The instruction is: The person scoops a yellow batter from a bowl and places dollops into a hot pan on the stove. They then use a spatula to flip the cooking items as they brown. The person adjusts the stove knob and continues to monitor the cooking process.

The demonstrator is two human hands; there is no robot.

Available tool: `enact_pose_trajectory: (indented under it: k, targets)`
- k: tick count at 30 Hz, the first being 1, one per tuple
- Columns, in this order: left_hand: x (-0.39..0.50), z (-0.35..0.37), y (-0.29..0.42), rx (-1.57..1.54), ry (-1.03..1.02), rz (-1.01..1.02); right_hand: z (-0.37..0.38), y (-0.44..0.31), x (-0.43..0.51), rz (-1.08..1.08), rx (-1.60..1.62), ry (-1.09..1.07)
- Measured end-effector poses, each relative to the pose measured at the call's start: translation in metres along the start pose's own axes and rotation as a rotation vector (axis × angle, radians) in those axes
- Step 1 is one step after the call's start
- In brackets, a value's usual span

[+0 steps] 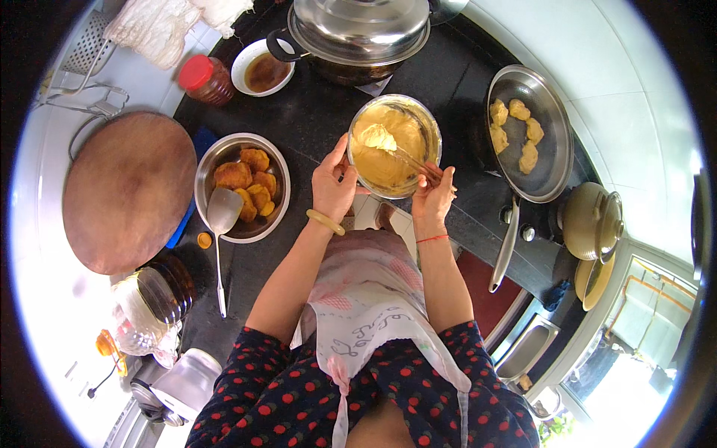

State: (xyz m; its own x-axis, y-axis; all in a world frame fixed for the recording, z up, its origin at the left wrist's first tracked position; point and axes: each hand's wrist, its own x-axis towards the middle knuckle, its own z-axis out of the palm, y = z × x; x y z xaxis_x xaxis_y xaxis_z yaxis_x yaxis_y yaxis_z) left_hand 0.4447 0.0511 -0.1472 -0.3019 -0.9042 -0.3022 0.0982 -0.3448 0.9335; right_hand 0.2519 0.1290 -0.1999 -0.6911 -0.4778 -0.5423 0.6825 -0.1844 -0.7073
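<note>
My left hand [334, 185] grips the left side of a metal bowl [438, 147] that holds thick yellow batter [386, 168]. In my right hand [434, 193], at the bowl's lower right rim, is a pair of chopsticks [413, 162]; a lump of batter [377, 136] is at their tips, over the rest. To the right, a frying pan [540, 162] with a long handle holds several yellow lumps of batter [527, 157]. On the left, browned fried pieces [233, 175] lie in a steel bowl [284, 190], where the blade of a metal spatula [225, 210] rests.
A lidded steel pot [361, 33] stands at the back, beside a white bowl of brown liquid [238, 70] and a red-lidded jar [208, 81]. A round wooden board [129, 190] leans at the left. Beyond the pan is a lidded clay pot [585, 221]. An oil bottle [162, 288] stands lower left.
</note>
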Motion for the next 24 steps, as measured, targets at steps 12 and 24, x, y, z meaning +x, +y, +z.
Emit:
enact_pose_trajectory:
  k: [12,24]
  targets:
    - [0.012,-0.017,-0.008,-0.137,0.060,-0.180,0.041,-0.076,-0.042,-0.190,0.087,-0.189]
    - [0.011,-0.022,-0.016,-0.180,0.041,-0.150,0.063,-0.115,-0.059,-0.518,-0.409,-0.232]
